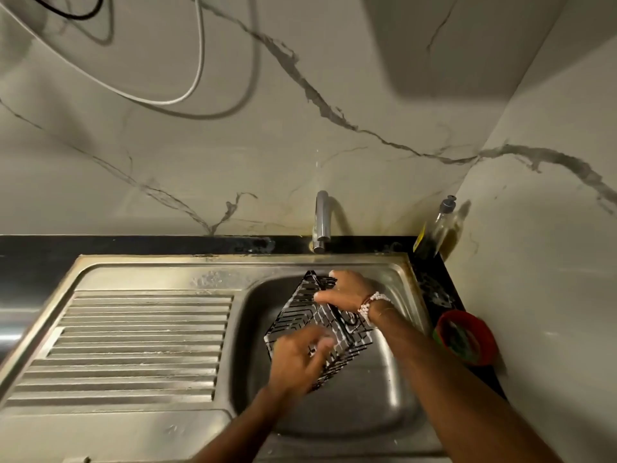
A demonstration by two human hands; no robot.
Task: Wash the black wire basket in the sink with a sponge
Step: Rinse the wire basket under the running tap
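Head view: R hand [344, 292] grips basket [320, 325] rim; L hand [300, 360] blurred, grip unclear, sponge hidden

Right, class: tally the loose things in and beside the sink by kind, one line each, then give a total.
Wire basket: 1
Bottle: 1
Red bowl: 1
Total: 3

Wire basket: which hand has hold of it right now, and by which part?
The right hand grips the black wire basket at its upper far rim, over the sink. The left hand is on its lower side, too blurred to tell any sponge.
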